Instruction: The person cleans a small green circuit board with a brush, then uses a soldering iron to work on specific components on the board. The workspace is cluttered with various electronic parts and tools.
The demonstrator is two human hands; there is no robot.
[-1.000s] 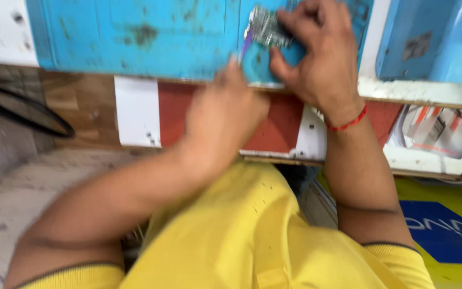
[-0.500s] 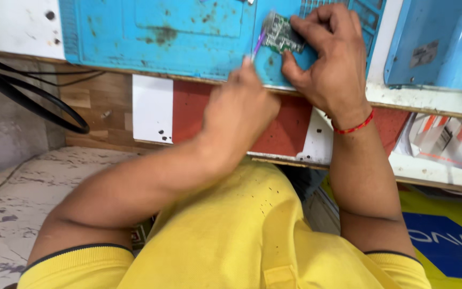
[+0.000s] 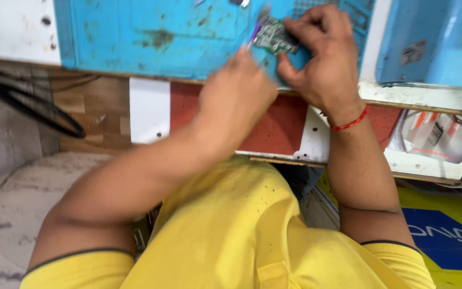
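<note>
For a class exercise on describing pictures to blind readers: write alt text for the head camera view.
Seen from above, a person's right hand holds a small green circuit board on a blue work mat, while the left hand works a thin purple tool against it. The person wears a yellow shirt and a red wrist thread.

A yellow short-sleeved shirt point(image 3: 231, 230) is worn, its sleeve hems edged with a thin dark band and its front flecked with small dark specks. A thin red thread bracelet point(image 3: 350, 123) is tied round the right wrist.
</note>
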